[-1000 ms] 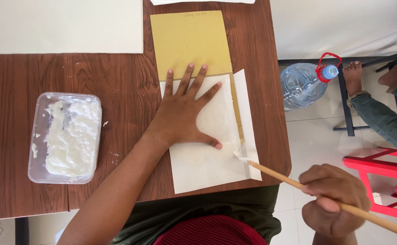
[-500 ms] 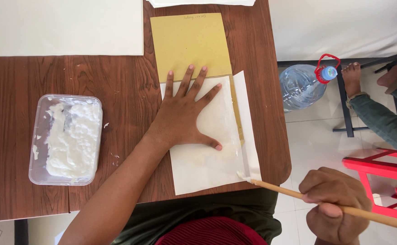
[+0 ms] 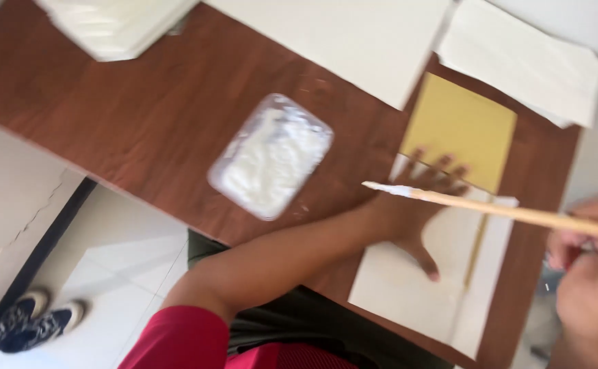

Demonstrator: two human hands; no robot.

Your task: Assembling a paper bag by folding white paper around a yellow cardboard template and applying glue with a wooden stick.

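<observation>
My left hand (image 3: pixel 418 205) lies flat, fingers spread, on a white sheet of paper (image 3: pixel 408 294) that overlaps a yellow sheet (image 3: pixel 459 126) on the brown wooden table (image 3: pixel 141 116). My right hand (image 3: pixel 589 266), blurred at the right edge, grips a long wooden stick (image 3: pixel 517 213). Its white-coated tip (image 3: pixel 381 186) hangs above my left wrist, pointing toward a clear plastic tub (image 3: pixel 271 156) of white paste in the middle of the table.
A large white sheet (image 3: pixel 353 37) lies at the table's back, a stack of white paper (image 3: pixel 524 58) at the back right and another stack (image 3: pixel 114 20) at the back left. A pair of shoes (image 3: pixel 25 321) stands on the pale floor at lower left.
The view has swung and tilted left. My right hand has lifted the stick off the paper's right edge and carried its tip left, over my left hand, toward the paste tub.
</observation>
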